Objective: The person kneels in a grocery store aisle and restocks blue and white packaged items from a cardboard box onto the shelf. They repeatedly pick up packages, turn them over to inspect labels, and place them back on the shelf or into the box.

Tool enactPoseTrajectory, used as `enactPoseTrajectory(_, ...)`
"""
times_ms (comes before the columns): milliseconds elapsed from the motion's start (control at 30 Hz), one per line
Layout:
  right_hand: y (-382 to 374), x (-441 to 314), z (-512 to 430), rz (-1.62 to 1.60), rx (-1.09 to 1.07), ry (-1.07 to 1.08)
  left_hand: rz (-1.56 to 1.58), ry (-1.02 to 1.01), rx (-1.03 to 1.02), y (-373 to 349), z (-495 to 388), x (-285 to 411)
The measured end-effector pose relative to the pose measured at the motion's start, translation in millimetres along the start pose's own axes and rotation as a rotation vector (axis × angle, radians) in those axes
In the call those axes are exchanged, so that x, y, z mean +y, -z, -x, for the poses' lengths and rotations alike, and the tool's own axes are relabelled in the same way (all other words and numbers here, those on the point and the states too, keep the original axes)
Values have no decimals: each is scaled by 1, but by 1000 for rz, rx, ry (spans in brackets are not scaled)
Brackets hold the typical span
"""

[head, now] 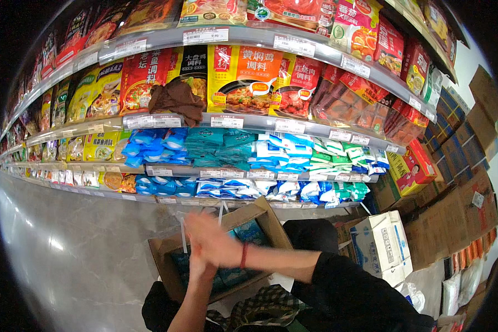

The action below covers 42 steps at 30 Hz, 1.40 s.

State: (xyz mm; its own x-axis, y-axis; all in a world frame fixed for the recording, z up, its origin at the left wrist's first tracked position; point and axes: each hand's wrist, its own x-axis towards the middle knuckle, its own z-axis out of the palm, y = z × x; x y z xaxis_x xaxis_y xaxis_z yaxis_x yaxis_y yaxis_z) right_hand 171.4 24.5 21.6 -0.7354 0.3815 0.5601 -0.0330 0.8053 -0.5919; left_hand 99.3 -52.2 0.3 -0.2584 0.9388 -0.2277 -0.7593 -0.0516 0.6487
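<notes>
My right hand (220, 245), blurred and with a red cord on its wrist, lies flat against my left hand (200, 263). The two meet palm to palm above an open cardboard box (259, 212). Nothing shows between them, though most of the left hand's fingers are hidden or blurred. Inside the box are teal plastic packets (249, 233), partly covered by my hands and forearms. Similar teal bags (220, 145) are piled on a lower shelf ahead.
Shelves of seasoning pouches (245, 79) rise in front, with a brown cloth (177, 101) draped over one edge. On the right stand a white carton (384, 245) and stacked brown cartons (452, 216). Grey tiled floor (66, 236) extends to the left.
</notes>
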Motion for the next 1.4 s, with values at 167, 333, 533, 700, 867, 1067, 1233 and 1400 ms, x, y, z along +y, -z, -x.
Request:
enactPoseTrajectory(167,25,46,30,283,-121,-129,331,72,-135,6,1,27)
enactPoseTrajectory(333,140,152,30,-157,578,-897,-93,-218,-181,8,4,45)
enactPoseTrajectory(533,237,187,25,907,579,-613,-132,-90,24,4,1,38)
enactPoseTrajectory(700,259,212,14,1389,178,-640,-148,-52,48,5,-1,42)
enactPoseTrajectory(867,265,232,6,1338,123,-841,-213,-62,86,0,-1,39)
enactPoseTrajectory(1067,254,213,25,1309,251,-676,-213,-38,51,-1,0,38)
enactPoseTrajectory(1233,228,184,62,1157,417,-479,-284,-52,36,3,0,31)
enactPoseTrajectory(1400,224,123,84,686,642,-458,-311,-52,-10,13,-2,27)
